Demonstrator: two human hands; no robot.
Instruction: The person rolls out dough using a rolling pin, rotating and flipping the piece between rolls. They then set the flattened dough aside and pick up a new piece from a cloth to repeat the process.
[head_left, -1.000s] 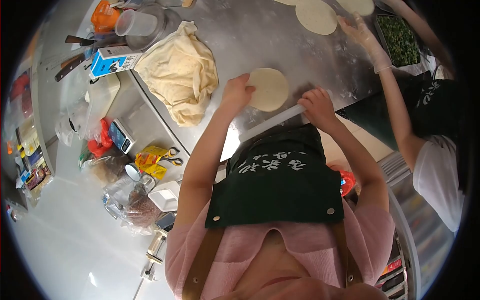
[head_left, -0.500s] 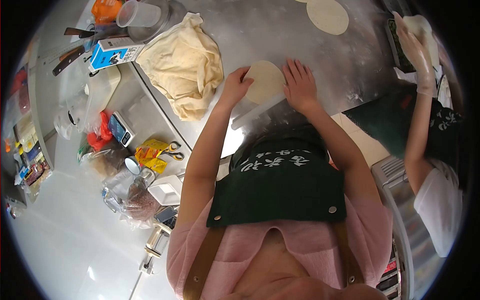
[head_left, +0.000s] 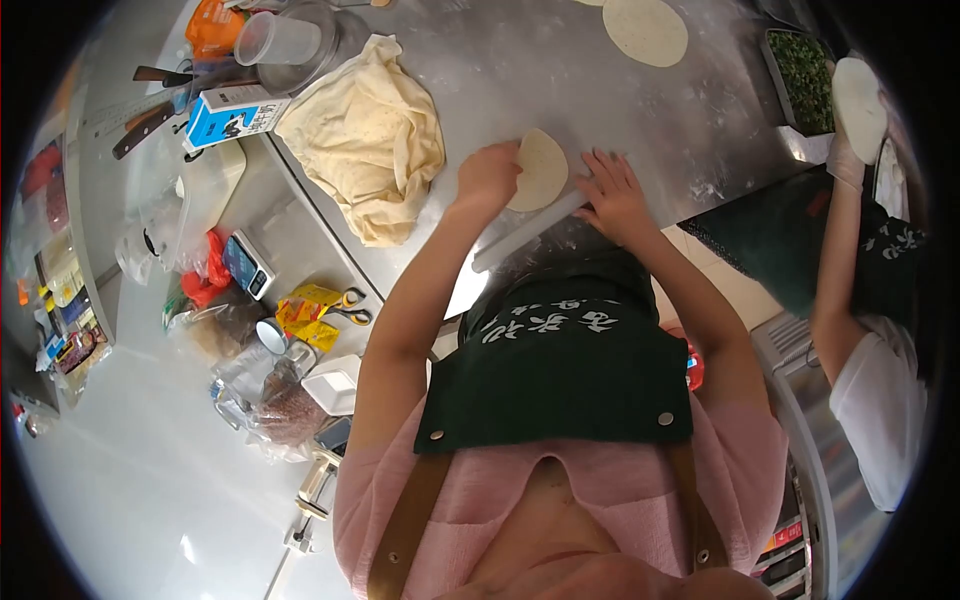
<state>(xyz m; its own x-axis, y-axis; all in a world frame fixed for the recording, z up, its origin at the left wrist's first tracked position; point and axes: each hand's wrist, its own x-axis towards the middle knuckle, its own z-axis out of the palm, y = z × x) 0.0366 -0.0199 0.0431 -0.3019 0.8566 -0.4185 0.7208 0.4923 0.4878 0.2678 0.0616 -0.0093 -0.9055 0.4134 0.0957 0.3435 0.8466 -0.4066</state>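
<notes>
On the metal table (head_left: 700, 110), a flat round of dough (head_left: 543, 170) lies in front of me. My left hand (head_left: 488, 180) is closed on its left edge, the fingertips over the dough. My right hand (head_left: 615, 200) has its fingers spread, at the right end of a pale rolling pin (head_left: 525, 233), just right of the dough. The pin lies slantwise on the near side of the dough. A larger flat round (head_left: 645, 32) rests farther back on the table. Left of my left hand sits a big crumpled cream cloth (head_left: 365, 145).
At the right, a co-worker's gloved hand (head_left: 846, 165) holds a dough round (head_left: 860, 108) beside a tray of chopped greens (head_left: 803, 80). Left are a milk carton (head_left: 235, 117), knives (head_left: 143, 130), a plastic cup (head_left: 265, 40), a scale (head_left: 246, 265) and scissors (head_left: 350, 305).
My left hand has moved onto the dough's left side and closed. The dough shows narrower. My right hand has shifted slightly right and down, off the dough. The co-worker's dough round now faces the camera.
</notes>
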